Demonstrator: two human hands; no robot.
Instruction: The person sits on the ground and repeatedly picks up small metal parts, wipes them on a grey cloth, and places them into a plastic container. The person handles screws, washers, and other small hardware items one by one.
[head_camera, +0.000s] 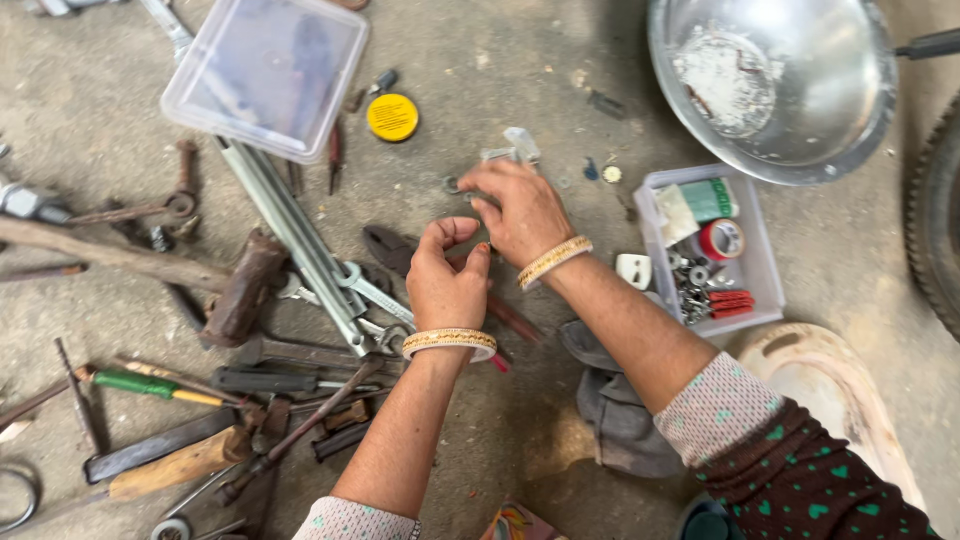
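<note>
My right hand (522, 210) reaches forward over the concrete floor, its fingertips pinched on a small metal ring-like part (455, 186) next to a small clear plastic piece (518, 145). My left hand (447, 280) hovers just behind it, fingers curled with thumb and forefinger close together; whether anything sits between them is hidden. Both wrists wear beaded bangles. Under the hands lie pliers with red handles (400, 250).
Scattered tools cover the left floor: a hammer (245, 285), wrenches (370, 290), a green-handled screwdriver (150, 385), long metal bars (290, 225). A clear lidded box (265, 75), a yellow round tin (392, 117), a steel bowl (775, 80), an open parts box (748, 270), grey cloth (615, 420).
</note>
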